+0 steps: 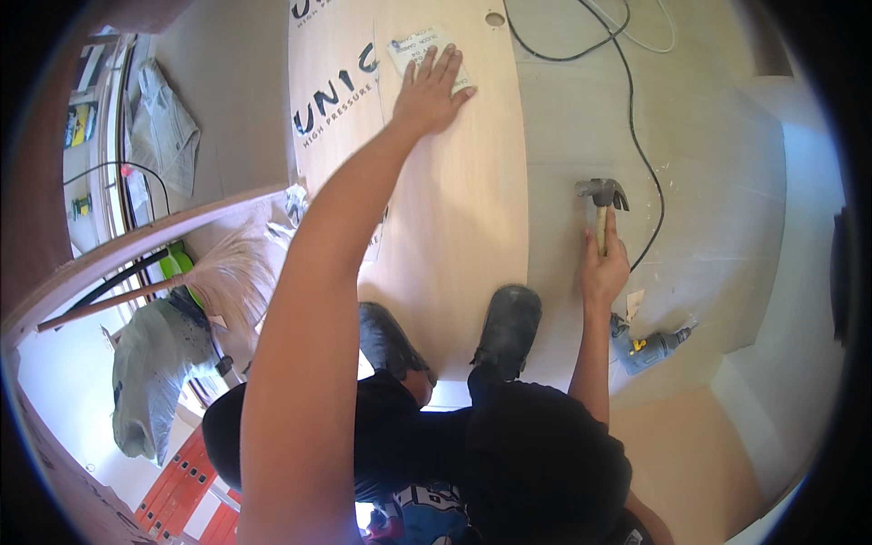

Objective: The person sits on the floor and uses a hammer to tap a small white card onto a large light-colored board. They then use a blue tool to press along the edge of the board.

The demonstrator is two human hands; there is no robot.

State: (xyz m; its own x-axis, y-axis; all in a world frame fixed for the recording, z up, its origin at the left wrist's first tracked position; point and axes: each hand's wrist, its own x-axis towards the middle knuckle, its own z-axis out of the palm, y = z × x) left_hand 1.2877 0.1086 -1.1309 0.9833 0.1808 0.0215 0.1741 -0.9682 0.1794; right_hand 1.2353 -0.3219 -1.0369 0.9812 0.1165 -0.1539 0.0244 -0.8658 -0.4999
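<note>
1. Over the floor just right of the board, the hammer (601, 221) is held up in the person's right hand (606, 268), its fingers wrapped around the wooden handle and the dark metal head pointing away from the person.
2. On the far part of the board, the left hand (431, 100) is spread wide, palm down, its fingers partly covering a pale printed paper (411, 44).
3. Beneath that hand lies the long, light wooden board (459, 200), with dark lettering along its left side and a round hole near the far right edge.
4. At its near end are two dark shoes (510, 329), worn by the person.
5. To the right, a black cord (638, 127) curves across the floor; a drill (649, 351) lies near the right forearm.
6. To the left are a straw broom (234, 274), a green dustpan (175, 261) and a crumpled plastic bag (150, 377).
</note>
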